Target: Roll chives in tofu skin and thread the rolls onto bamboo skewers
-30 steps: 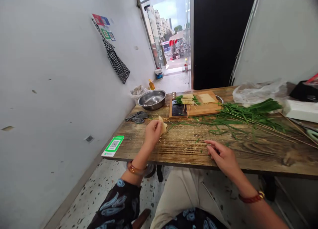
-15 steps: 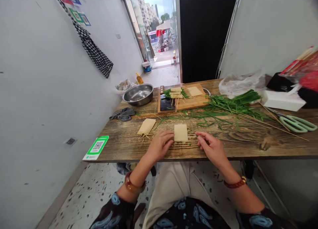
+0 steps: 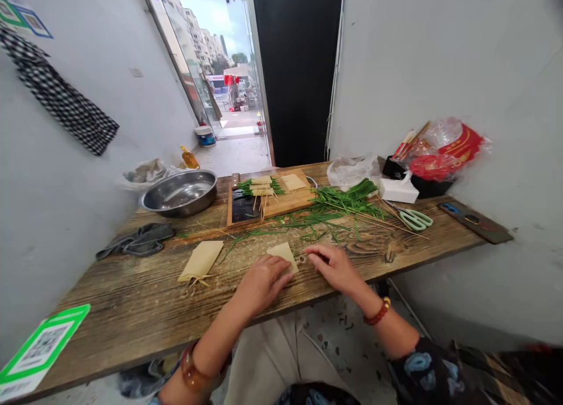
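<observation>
Tan square sheet (image 3: 284, 252) partly hidden under left hand (image 3: 263, 281)

Sheet on plank table (image 3: 132, 311); left hand palm down over its near-left part, fingers loosely extended, undersides unseen. Right hand (image 3: 338, 269) just beside sheet, fingers curled; cannot tell whether thumb and forefinger pinch anything. QR-code card (image 3: 46, 347) and checkered cloth (image 3: 65, 97) both cut off at left edge

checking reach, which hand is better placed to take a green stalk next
Probably the right hand: it is nearer the bunch of green stalks, while the left hand is farther off and lies partly over the small beige sheet.
</observation>
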